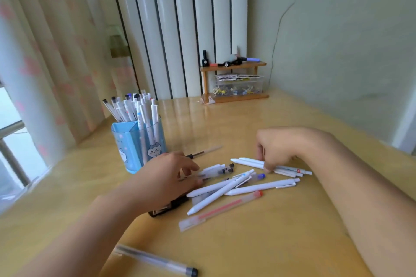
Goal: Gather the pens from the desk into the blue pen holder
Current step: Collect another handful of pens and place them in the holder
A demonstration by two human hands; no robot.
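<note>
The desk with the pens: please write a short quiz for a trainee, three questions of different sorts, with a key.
1. True or false: the blue pen holder already holds pens.
2. Which hand touches the two white pens lying side by side? A) left hand B) right hand C) neither
3. Fill in: the translucent pen nearest the camera, apart from the pile, has a ____ cap.

Key
1. True; many stand in it.
2. B; the right hand has its fingers on them, while the left hand reaches the capped pens by the holder.
3. Black; see the clear pen.
</note>
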